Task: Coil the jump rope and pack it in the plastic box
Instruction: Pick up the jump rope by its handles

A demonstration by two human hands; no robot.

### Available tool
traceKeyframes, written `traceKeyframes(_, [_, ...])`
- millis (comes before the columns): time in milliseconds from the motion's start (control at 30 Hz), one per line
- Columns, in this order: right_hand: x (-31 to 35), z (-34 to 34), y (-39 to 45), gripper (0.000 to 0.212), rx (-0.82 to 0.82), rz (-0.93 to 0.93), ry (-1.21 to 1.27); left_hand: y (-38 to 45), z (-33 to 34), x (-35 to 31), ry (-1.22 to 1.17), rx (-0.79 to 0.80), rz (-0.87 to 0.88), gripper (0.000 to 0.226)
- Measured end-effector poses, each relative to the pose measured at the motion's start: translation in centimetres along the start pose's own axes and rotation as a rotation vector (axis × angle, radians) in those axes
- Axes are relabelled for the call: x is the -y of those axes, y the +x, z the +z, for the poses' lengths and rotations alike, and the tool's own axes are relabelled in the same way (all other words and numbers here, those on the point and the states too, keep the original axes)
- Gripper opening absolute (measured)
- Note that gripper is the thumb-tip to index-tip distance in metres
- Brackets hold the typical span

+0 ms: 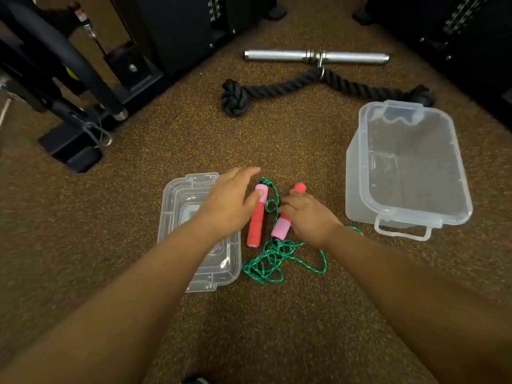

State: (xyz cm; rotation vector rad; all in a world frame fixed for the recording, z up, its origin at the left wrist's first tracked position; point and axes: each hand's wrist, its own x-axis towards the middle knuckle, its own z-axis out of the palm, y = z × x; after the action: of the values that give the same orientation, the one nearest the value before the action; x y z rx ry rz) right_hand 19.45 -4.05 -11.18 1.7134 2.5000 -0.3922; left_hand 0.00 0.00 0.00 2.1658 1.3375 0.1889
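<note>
Our right hand covers the middle of one jump rope handle, fingers curled over it; whether they truly clamp it we cannot tell. Our left hand lies open, thumb touching the other handle, and hides part of the clear lid at lower centre-left. We count two red-and-pink handles, one green cord tangled loose below them, one empty plastic box at right, one black rope attachment and one metal bar at the top.
</note>
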Motion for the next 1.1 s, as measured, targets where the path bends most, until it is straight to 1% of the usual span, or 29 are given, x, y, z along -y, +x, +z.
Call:
traceKeyframes(67, [0.1, 0.1, 0.4, 0.056, 0.121, -0.001, -0.121, 0.0, 0.2, 0.3, -0.001, -0.016, 0.007, 0.049])
traceKeyframes(200, [0.4, 0.7, 0.9, 0.054, 0.207, -0.019, -0.251, -0.4, 0.8, 0.6, 0.006, 0.004, -0.023, 0.049])
traceKeyframes(333, [1.0, 0.3, 0.7, 0.053, 0.260, 0.035, -0.356, -0.5, 0.8, 0.6, 0.016, -0.003, -0.024, 0.048])
traceKeyframes(400, [1.2, 0.0, 0.2, 0.050, 0.273, 0.064, -0.370, -0.6, 0.7, 0.6, 0.012, 0.002, -0.027, 0.047])
traceKeyframes(467, [1.1, -0.9, -0.5, 0.051, 0.301, 0.162, -0.250, -0.7, 0.4, 0.3, 0.006, 0.004, -0.024, 0.045])
traceKeyframes(500, [0.9, -1.4, -1.0, 0.050, 0.287, 0.262, -0.084, -0.7, 0.3, 0.2, 0.002, 0.003, -0.023, 0.044])
traceKeyframes(567, [0.6, -2.7, -2.0, 0.045, 0.210, 0.484, 0.344, -0.8, 0.0, -0.4, -0.013, 0.013, -0.028, 0.043])
traceKeyframes(600, [0.5, -3.4, -2.5, 0.044, 0.163, 0.559, 0.499, -0.8, -0.2, -0.6, -0.026, 0.019, -0.036, 0.042])
traceKeyframes(633, [0.5, -4.0, -2.7, 0.043, 0.121, 0.613, 0.592, -0.7, -0.3, -0.7, -0.041, 0.032, -0.053, 0.041])
traceKeyframes(700, [0.7, -5.6, -3.4, 0.043, 0.083, 0.683, 0.670, -0.8, -0.9, -1.2, -0.075, 0.053, -0.087, 0.039])
traceKeyframes(767, [1.2, -7.6, -4.3, 0.041, 0.091, 0.704, 0.738, -1.0, -1.9, -2.2, -0.114, 0.066, -0.106, 0.037])
traceKeyframes(833, [1.7, -9.8, -5.2, 0.034, 0.089, 0.701, 0.817, -1.3, -3.3, -3.6, -0.150, 0.074, -0.113, 0.035])
traceKeyframes(933, [2.5, -14.0, -7.0, 0.021, 0.042, 0.679, 0.855, -1.9, -5.9, -5.9, -0.214, 0.061, -0.122, 0.034])
traceKeyframes(1100, [4.4, -20.4, -10.8, 0.017, -0.068, 0.670, 0.979, -3.7, -9.6, -8.7, -0.309, -0.003, -0.132, 0.034])
